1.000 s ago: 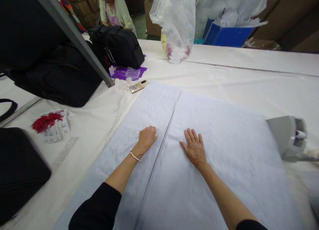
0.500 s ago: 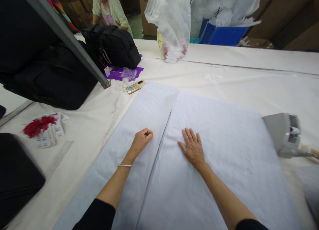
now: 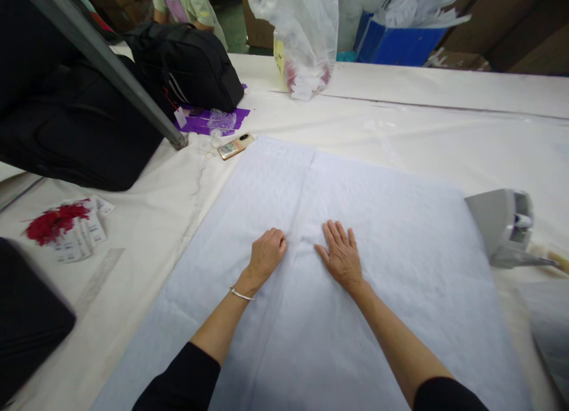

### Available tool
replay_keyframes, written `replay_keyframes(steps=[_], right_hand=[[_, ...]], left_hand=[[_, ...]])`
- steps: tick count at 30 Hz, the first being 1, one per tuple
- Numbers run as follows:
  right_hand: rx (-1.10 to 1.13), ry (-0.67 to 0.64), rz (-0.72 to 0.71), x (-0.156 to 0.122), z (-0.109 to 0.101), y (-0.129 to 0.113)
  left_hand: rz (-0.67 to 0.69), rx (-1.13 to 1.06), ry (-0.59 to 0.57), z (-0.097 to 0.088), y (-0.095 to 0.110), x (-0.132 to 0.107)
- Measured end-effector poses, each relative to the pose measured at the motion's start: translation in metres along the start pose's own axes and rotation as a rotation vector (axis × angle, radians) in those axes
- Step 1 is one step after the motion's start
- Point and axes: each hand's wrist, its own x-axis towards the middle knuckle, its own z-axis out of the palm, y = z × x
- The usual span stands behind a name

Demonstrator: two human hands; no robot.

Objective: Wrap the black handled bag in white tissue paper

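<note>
Centre of frame, lower half: both hands are on the pale sheet (image 3: 400, 280), which lies flat on the white-covered table (image 3: 444, 120) and fills most of the foreground. Right hand (image 3: 340, 258) is flat, palm down, fingers spread, gripping nothing. Left hand (image 3: 267, 254) is curled into a fist just beside it, knuckles on the sheet. It may be pinching some material under the fingers, can't tell from this angle. A faint fold line (image 3: 306, 179) runs from between the hands toward the far edge.

Step in hand, my read: pressing the sheet flat along that fold. The next move calls for the flat palm as anchor and light, even pressure along the line, so the thin material doesn't ruck.

Containers:
- clear plastic bag (image 3: 302, 31), top centre: white pieces with some red mixed in, sitting low in the bag
- blue bin (image 3: 400, 43), to its right: white paper or film spilling over the rim
- black bag (image 3: 191, 67), upper left: contents hidden
- bigger black bag (image 3: 75, 132), further left: same

Loose items:
- phone (image 3: 235, 145), just off the sheet's far-left corner, with a purple card (image 3: 200, 121) behind it
- red-tasselled tags (image 3: 62, 227), at the left edge
- grey device (image 3: 502, 224), at the sheet's right edge

Another person's torso (image 3: 186, 2) is at top left, behind the black bag
</note>
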Motion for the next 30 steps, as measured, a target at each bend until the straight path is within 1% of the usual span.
replay_keyframes(steps=[2, 5, 9, 12, 15, 18, 20, 22, 24, 25, 27, 28, 30], right_hand=[[-0.001, -0.003, 0.000, 0.000, 0.000, 0.000], [0.004, -0.004, 0.003, 0.000, -0.001, 0.000], [0.006, -0.003, 0.001, 0.000, -0.001, 0.000], [-0.002, -0.003, 0.001, 0.000, -0.002, 0.000], [-0.007, -0.007, 0.005, 0.000, -0.002, 0.000], [-0.005, -0.010, 0.007, 0.000, -0.002, 0.000], [-0.001, -0.008, 0.004, 0.000, -0.002, -0.001], [0.003, -0.003, 0.002, -0.001, -0.003, 0.000], [0.004, 0.002, 0.000, -0.001, -0.003, 0.000], [0.005, 0.002, -0.001, -0.001, -0.004, 0.000], [0.005, 0.001, -0.002, -0.001, -0.004, 0.000], [0.006, 0.000, -0.002, -0.001, -0.004, 0.000], [0.008, -0.002, 0.000, -0.001, -0.003, 0.000]], left_hand=[[0.001, 0.048, 0.003, 0.002, -0.001, 0.001], [0.031, 0.038, 0.032, 0.004, 0.000, 0.002], [0.115, 0.031, 0.037, 0.006, 0.010, 0.003], [0.102, 0.002, 0.019, 0.008, 0.012, 0.007], [0.026, -0.079, 0.055, 0.006, -0.002, 0.013], [-0.072, -0.112, 0.154, 0.002, -0.020, 0.018], [-0.061, -0.101, 0.200, 0.002, -0.023, 0.019], [0.049, -0.079, 0.173, 0.006, -0.014, 0.017], [0.139, -0.047, 0.118, 0.013, 0.002, 0.015], [0.143, -0.031, 0.103, 0.016, 0.010, 0.014], [0.085, -0.018, 0.102, 0.021, 0.022, 0.014], [0.053, -0.023, 0.104, 0.022, 0.025, 0.015], [0.022, -0.040, 0.101, 0.020, 0.022, 0.018]])
